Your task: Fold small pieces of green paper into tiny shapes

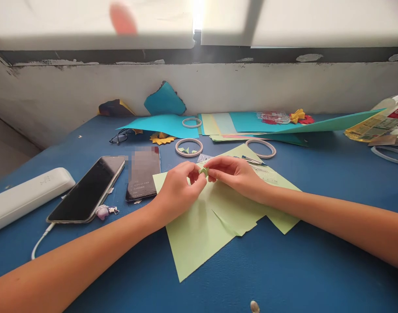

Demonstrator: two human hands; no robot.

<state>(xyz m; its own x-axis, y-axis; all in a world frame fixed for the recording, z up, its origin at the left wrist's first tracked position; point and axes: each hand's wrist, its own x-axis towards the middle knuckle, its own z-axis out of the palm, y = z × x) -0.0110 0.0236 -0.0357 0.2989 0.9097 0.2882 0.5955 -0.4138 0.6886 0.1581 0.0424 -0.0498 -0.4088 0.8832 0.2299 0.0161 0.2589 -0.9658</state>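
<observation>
Between the fingertips of both hands is a small piece of light green paper [203,171], which looks folded or curled. My left hand [182,184] pinches it from the left, thumb and fingers closed. From the right, my right hand [236,174] grips it between thumb and forefinger. Under both hands lie light green paper sheets [199,234], with a cut or torn edge at the lower right. Just beyond my right fingers, a pen [254,161] rests on the paper. Part of a clear ruler or stencil [205,158] shows behind my fingertips.
A roll of tape [176,148] encircles small green paper bits [187,151]; another tape roll [274,150] sits to the right. Two phones [88,191] and a white power bank [32,191] lie left. Blue paper [166,127], glasses [119,137] and paper flowers [162,138] lie behind.
</observation>
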